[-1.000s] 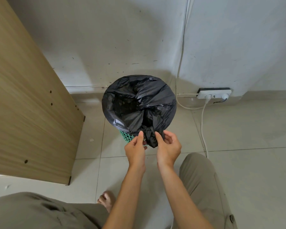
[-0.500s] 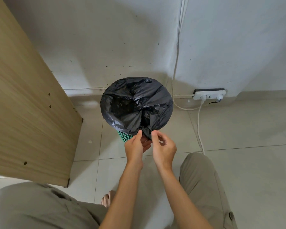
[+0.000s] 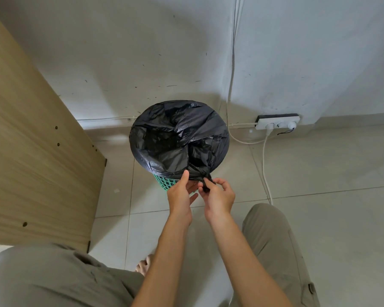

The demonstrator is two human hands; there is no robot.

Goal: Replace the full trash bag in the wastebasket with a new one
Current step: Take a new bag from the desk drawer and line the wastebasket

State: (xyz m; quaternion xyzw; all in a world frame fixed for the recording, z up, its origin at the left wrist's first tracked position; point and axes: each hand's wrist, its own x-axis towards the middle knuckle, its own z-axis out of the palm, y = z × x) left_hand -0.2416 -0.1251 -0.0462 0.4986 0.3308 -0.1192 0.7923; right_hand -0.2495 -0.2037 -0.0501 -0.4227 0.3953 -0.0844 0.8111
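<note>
1. One view only, from the head camera: one green mesh wastebasket stands on the tiled floor close to the wall, between a wooden panel and a white power strip.
2. One black trash bag lines the wastebasket, its edge folded over the rim all round. The bag's inside is dark, and what it holds cannot be made out.
3. Two bare hands work at the near rim. The left hand lays a straight thumb against the bag, with its fingers stretched out beneath. The right hand pinches the bag's twisted tail between thumb and curled fingers.
4. One bare foot shows on the floor below the arms.
5. One power strip, with white plugs in it. Their count is unclear.
</note>
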